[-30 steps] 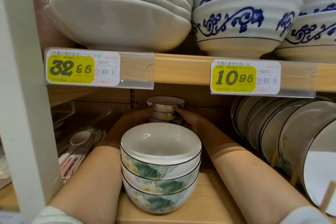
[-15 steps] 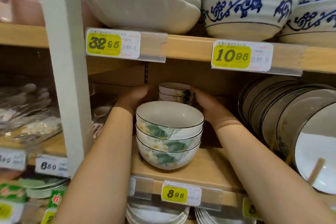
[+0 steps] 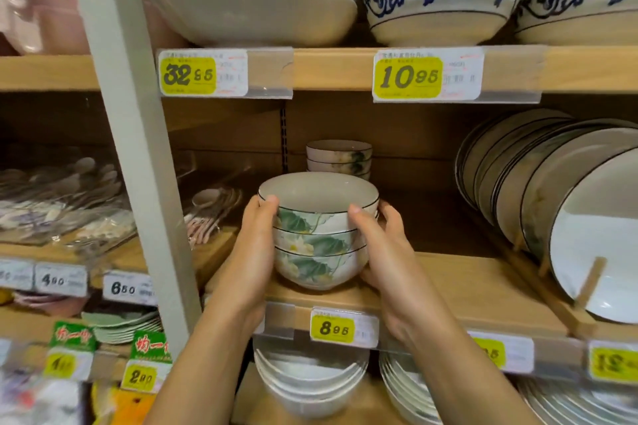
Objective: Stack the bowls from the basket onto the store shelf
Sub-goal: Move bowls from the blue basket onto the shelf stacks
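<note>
Wooden store shelf [image 3: 448,290] bears the upright stack of three lotus bowls [image 3: 317,245] near its front edge, left hand [image 3: 253,248] curled round it at 9 o'clock, right hand [image 3: 383,252] likewise at 3 o'clock, equally near.

Both hands are off the back stack [image 3: 338,159] now. A second ago they reach deep into the shelf [image 3: 448,286], one on each side of those small bowls at the rear; half a second ago they're already sliding out toward the front. Now the left hand [image 3: 255,252] and right hand [image 3: 383,252] wrap the front stack [image 3: 317,245] of three bowls instead, thumbs up by the top rim. The back stack stands free, nothing touching it. View's pulled back and dropped too, so the white dishes [image 3: 310,376] underneath show up.
</note>
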Tool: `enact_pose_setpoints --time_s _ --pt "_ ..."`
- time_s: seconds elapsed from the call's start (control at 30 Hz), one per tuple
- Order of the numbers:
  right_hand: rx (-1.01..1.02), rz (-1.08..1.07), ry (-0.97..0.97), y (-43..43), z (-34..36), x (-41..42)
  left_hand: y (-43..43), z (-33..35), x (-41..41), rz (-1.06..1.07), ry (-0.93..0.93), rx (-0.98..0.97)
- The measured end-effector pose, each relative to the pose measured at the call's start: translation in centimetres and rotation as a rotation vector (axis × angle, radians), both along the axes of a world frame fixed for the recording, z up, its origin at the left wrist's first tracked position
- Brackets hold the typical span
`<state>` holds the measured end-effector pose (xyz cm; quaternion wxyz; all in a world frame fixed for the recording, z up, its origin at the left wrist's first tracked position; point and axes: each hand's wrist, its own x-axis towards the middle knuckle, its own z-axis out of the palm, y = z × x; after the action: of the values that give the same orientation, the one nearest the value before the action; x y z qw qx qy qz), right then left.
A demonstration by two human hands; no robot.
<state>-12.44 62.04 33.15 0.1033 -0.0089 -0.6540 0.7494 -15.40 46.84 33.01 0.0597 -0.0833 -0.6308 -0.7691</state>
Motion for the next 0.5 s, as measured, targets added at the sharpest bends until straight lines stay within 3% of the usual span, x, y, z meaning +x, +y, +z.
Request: enact_pose_setpoints --time_s 0.5 --pt "-0.116 -0.286 -0.065 -1.0 1.0 -5.6 3.4 0.5 -5.0 0.002 -0.169 0.086"
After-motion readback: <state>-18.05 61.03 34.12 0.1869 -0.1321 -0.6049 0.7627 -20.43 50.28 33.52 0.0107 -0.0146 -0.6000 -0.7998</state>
